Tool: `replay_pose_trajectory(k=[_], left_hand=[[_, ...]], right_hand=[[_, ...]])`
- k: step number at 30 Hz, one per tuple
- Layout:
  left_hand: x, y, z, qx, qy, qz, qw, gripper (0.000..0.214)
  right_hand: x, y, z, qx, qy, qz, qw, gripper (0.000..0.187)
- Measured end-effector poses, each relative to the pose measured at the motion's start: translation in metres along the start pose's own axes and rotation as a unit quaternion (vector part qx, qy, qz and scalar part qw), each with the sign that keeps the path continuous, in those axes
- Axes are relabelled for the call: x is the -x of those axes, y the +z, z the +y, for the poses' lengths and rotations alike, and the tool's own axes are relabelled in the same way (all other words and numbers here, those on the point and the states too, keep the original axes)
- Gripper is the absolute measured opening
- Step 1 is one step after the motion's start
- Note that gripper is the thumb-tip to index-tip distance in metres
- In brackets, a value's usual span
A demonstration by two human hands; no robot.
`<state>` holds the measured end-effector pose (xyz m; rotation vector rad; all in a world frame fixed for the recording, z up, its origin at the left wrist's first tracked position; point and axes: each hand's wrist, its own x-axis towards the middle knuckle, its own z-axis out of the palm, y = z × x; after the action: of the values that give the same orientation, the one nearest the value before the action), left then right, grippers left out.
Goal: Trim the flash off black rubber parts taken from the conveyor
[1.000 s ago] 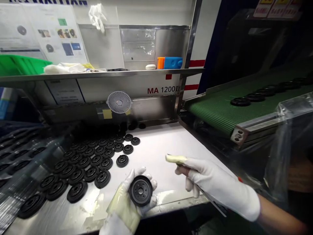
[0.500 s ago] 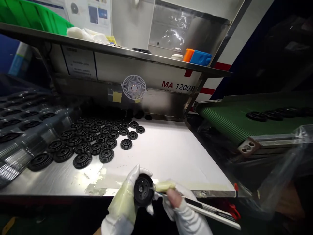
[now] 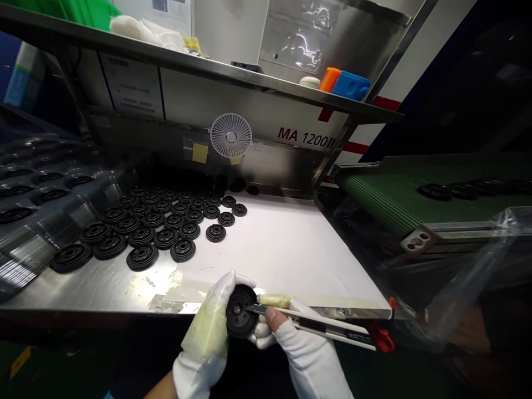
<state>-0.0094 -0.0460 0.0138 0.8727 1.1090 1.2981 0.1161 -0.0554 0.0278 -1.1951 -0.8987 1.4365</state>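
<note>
In a white, yellow-stained glove, my left hand (image 3: 211, 318) is closed round the edge of a black round plastic wheel (image 3: 238, 322), its recessed face turned up toward me. My right hand (image 3: 286, 327), gloved but with a bare thumb, grips a white utility knife (image 3: 332, 327). The knife's blade (image 3: 256, 308) reaches over the wheel's face near the hub; whether it touches cannot be made out. Both hands are close together just in front of the table's near edge.
Many similar black wheels (image 3: 141, 256) lie on the left of the table. Stacked clear trays (image 3: 62, 221) with wheels stand further left. A green conveyor (image 3: 374, 194) carrying several wheels runs at the right. A metal shelf (image 3: 249, 80) and a small white fan (image 3: 230, 136) are behind.
The knife has turned to lie flatter, and its blade has moved farther across the wheel's face. My view has tilted slightly, so the scene sits higher in the picture.
</note>
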Motion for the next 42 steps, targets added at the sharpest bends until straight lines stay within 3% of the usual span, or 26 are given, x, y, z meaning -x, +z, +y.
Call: replay_pose_trajectory(k=[3, 9, 16, 22, 29, 34, 38, 42], left_hand=[[0.001, 0.001, -0.002, -0.016, -0.002, -0.029, 0.999, 0.037], [0.004, -0.001, -0.005, -0.018, -0.001, -0.021, 1.0, 0.036], [0.002, -0.002, -0.008, -0.029, 0.001, -0.022, 0.999, 0.035], [0.001, 0.0, -0.004, -0.034, 0.018, -0.014, 0.999, 0.027], [0.0, 0.008, -0.001, 0.069, -0.055, 0.015, 0.996, 0.026], [-0.001, 0.013, -0.001, 0.197, -0.146, -0.05, 0.968, 0.032], [-0.001, 0.015, 0.0, 0.202, -0.136, -0.033, 0.969, 0.028], [-0.001, 0.016, -0.003, 0.257, -0.159, -0.082, 0.95, 0.033]], right_hand=[[0.007, 0.005, -0.005, 0.032, -0.022, 0.039, 0.998, 0.033], [0.009, 0.004, -0.003, 0.034, -0.022, 0.018, 0.999, 0.029], [-0.004, -0.001, 0.006, 0.016, 0.029, -0.006, 0.999, 0.033], [-0.001, 0.0, 0.008, 0.018, 0.006, 0.011, 1.0, 0.033], [0.006, 0.0, 0.007, 0.031, -0.013, 0.015, 0.999, 0.03], [0.006, 0.001, 0.007, 0.025, -0.022, 0.03, 0.999, 0.03], [0.005, -0.001, 0.007, 0.041, -0.019, 0.025, 0.999, 0.03], [0.004, -0.004, 0.008, 0.04, -0.016, 0.002, 0.999, 0.03]])
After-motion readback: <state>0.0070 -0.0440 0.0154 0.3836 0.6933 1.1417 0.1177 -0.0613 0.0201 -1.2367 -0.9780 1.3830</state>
